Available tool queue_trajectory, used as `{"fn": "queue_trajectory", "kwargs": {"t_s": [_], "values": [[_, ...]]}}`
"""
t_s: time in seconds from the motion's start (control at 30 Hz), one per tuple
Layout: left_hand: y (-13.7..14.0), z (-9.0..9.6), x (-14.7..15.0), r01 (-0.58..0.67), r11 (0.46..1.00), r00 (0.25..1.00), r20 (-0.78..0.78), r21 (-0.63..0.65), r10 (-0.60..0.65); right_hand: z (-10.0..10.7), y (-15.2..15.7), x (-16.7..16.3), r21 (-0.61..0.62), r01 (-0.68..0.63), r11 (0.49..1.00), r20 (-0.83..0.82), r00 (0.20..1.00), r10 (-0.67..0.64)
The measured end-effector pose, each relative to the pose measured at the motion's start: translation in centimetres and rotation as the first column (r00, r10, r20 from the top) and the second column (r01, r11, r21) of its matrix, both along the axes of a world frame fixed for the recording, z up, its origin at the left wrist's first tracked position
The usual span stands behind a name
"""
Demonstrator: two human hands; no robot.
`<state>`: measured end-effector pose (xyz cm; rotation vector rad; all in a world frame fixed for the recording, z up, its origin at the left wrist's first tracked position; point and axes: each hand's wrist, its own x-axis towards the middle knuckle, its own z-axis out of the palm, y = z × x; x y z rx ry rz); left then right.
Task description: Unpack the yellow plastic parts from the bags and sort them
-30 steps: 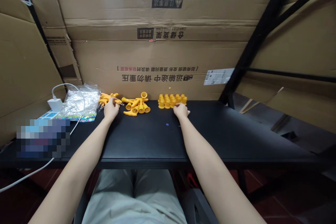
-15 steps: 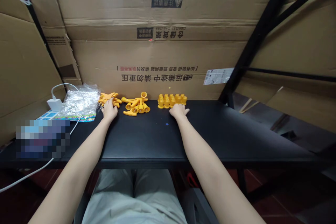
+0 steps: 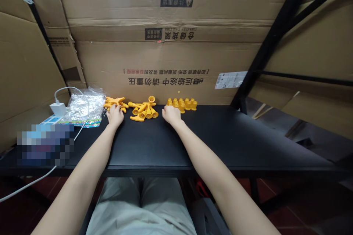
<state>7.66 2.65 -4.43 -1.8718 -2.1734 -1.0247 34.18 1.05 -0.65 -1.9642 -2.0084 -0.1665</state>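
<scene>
The right hand [image 3: 172, 115] has moved left since the earlier frame, from the near right part of the yellow cups [image 3: 188, 104] to their near left end. The left hand [image 3: 116, 116] keeps practically the same position.

Right hand: fingers curled, back of the hand upward, covering some of the near left cups. Whether it is clamped on one cannot be told. The visible cups stand upright, close together, at the far side of the black table [image 3: 220, 136].

Left hand: fingers at the near edge of the left yellow pile [image 3: 117, 100], thumb side turned right. Fingertips are partly lost among the pieces; whether they grip one cannot be told.

Between the hands, toward the far side, lies a second yellow pile [image 3: 149, 113] including flared, cone-like pieces, one with its round mouth raised.

Far left: a clear plastic bag [image 3: 86, 106] beside the left pile, then a white charger [image 3: 57, 109] with its cable. Cardboard [image 3: 162, 57] stands behind the table.
</scene>
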Motion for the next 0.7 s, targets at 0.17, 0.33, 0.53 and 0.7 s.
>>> {"fn": "queue_trajectory", "kwargs": {"t_s": [0.17, 0.33, 0.53, 0.7], "values": [[0.5, -0.5, 0.0, 0.046, 0.992, 0.999, -0.013, -0.121, -0.048, -0.6, -0.4, -2.3, 0.096, -0.235, 0.967, 0.069, 0.971, 0.229], [0.8, -0.6, -0.2, 0.061, 0.978, 0.997, -0.03, -0.201, -0.068, -0.7, 0.0, -5.1, 0.161, -0.48, 0.862, 0.122, 0.877, 0.465], [0.9, -0.5, -0.3, 0.04, 0.975, 0.998, -0.037, -0.217, -0.05, -0.3, 2.2, -8.9, 0.09, -0.412, 0.907, 0.037, 0.911, 0.41], [0.8, -0.5, -0.2, 0.037, 0.977, 0.999, -0.026, -0.211, -0.043, -0.2, 3.6, -11.0, 0.005, -0.256, 0.967, -0.034, 0.966, 0.256]]}}
